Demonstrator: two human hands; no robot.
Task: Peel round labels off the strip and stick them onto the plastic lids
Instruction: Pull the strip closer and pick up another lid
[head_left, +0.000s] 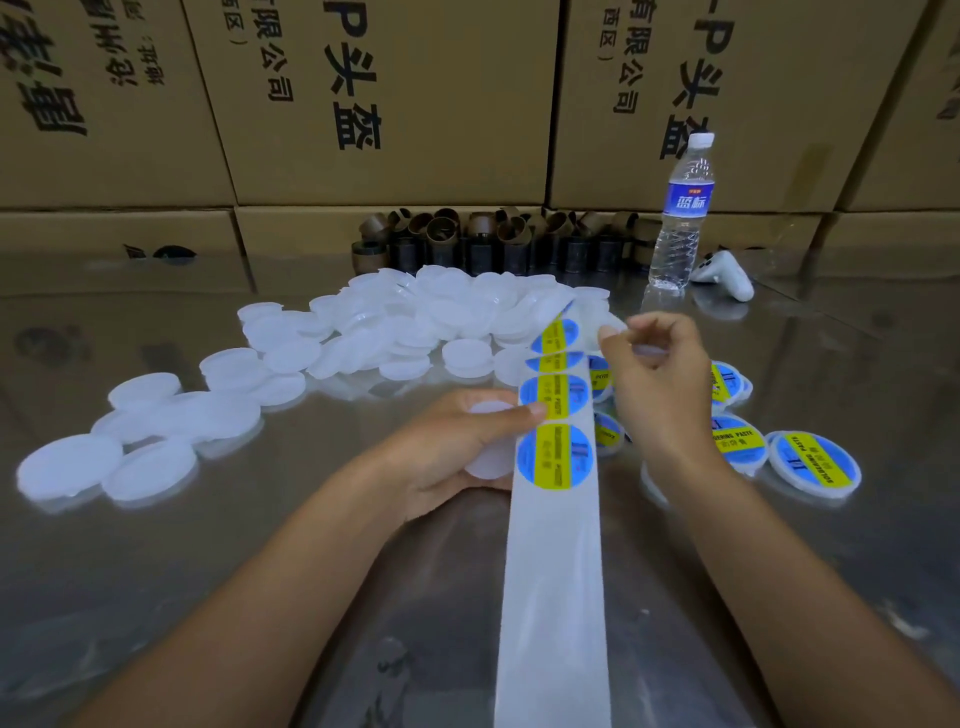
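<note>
Wrinkling is your main risk. The strip (553, 571) hangs in the air between your hands, and if the next label (555, 457) lifts while the paper is slack, it may fold onto itself or land off-centre.

Your left hand (447, 452) curls round a blank lid (485, 462), with the thumb pressed on the strip's left edge beside the second label. That split grip could let the lid tilt or slip as you pull.

Your right hand (660, 374) has its fingers curled and pinches what looks like the strip's far end, though the exact hold is hard to read. A tug there could drag the strip into the heap of blank lids (415, 322) just behind it.

The strip's long axis runs nearly straight from your body toward that heap, printed face up. Four labels sit on its far part, and the near stretch is bare. Labelled lids (813, 462) lie on the bench (260, 545) to your right, near that hand.
</note>
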